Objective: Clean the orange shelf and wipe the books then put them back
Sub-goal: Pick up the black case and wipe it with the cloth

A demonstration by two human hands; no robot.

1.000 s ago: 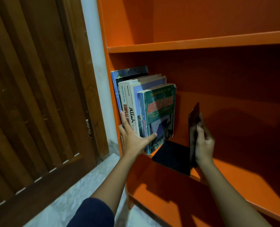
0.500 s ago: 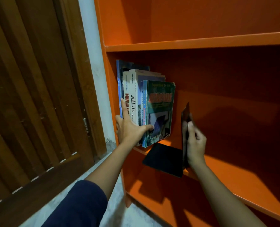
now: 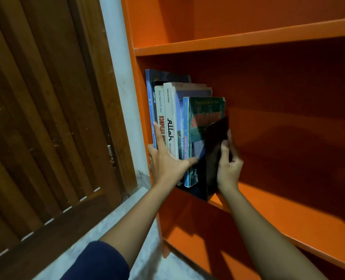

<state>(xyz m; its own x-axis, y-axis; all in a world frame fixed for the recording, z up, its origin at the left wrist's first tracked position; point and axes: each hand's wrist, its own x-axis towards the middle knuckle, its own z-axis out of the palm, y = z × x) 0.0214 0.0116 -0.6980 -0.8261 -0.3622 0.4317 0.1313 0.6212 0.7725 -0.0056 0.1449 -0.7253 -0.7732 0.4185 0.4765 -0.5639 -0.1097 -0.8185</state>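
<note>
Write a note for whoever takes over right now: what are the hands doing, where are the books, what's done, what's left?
Left hand: open, fingers spread, pressing on the spines of the books.
Right hand: grips the upright plate of the black bookend.
Books stand upright at the left end of the orange shelf; the bookend sits right beside the green book, the outermost one.
Done: books on the shelf. Wiping: cannot tell.
Left: probably seat the bookend snug, then let go.

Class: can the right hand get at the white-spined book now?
Probably not: the right hand grips a black metal bookend; the green book and left hand block the white-spined book.
</note>
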